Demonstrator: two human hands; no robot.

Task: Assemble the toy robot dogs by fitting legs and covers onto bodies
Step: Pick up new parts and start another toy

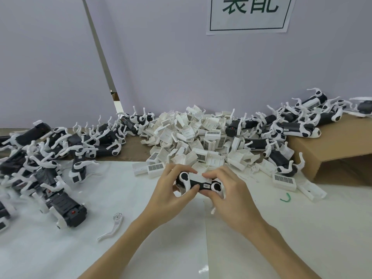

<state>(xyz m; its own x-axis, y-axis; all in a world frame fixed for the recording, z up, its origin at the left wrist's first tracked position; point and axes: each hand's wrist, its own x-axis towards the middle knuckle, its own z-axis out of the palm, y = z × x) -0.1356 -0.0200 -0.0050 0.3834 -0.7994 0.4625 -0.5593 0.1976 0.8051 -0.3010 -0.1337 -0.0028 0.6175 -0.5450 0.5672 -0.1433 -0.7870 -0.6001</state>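
Hands: left hand [171,188] and right hand [227,188] both clasp a toy dog body [198,183] near the surface's [141,248] middle.
Risk: uneven thumb pressure could skew its white cover [198,176] or snap a leg [186,181].

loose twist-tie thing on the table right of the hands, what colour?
Green. The small curled tie lies on the white table sheet; the head view shows it.

Both forearms bare, no sleeves, rings or gloves.
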